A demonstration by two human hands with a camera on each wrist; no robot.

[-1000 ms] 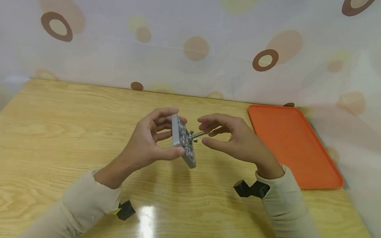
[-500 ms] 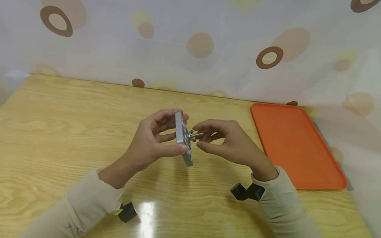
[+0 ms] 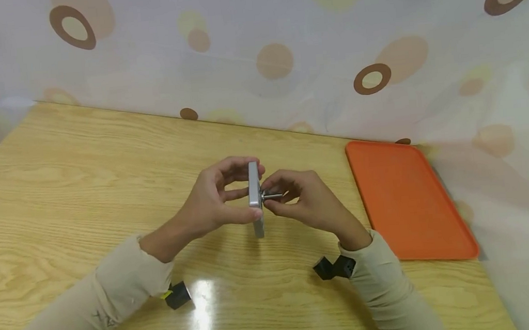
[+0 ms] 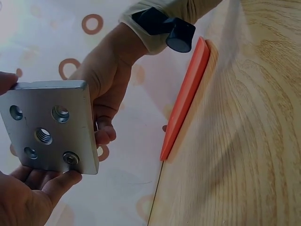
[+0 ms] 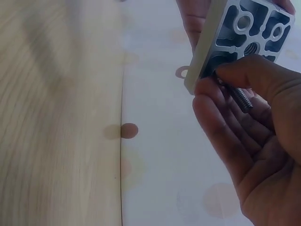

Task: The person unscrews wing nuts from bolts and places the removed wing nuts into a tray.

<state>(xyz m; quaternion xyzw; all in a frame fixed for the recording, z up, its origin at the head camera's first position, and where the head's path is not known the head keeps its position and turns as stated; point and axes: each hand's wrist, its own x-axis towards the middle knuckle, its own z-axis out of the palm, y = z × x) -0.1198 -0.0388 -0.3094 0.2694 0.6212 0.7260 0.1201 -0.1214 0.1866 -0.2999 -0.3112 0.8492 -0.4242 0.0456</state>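
My left hand [image 3: 204, 203] grips a square silver metal plate [image 3: 254, 186] by its edges, holding it upright above the table. Smooth with several holes in the left wrist view, the plate [image 4: 54, 120] shows a ribbed, hollow back in the right wrist view. A threaded bolt [image 5: 241, 100] juts from the ribbed side, at a corner. Around the bolt's base, the thumb and fingers of my right hand [image 3: 306, 200] pinch the wing nut, which they now hide. The bolt's free end [image 3: 275, 195] points into the right palm.
An orange tray [image 3: 417, 205] lies on the wooden table [image 3: 83, 169] at the right. A patterned cloth [image 3: 237, 58] rises behind the table's back edge. Each wrist carries a small black camera [image 3: 178, 295].
My right hand has come left, from beside the bolt's tip to the wing nut at its base, and now pinches it. My left hand has turned the plate until it stands nearly edge-on.
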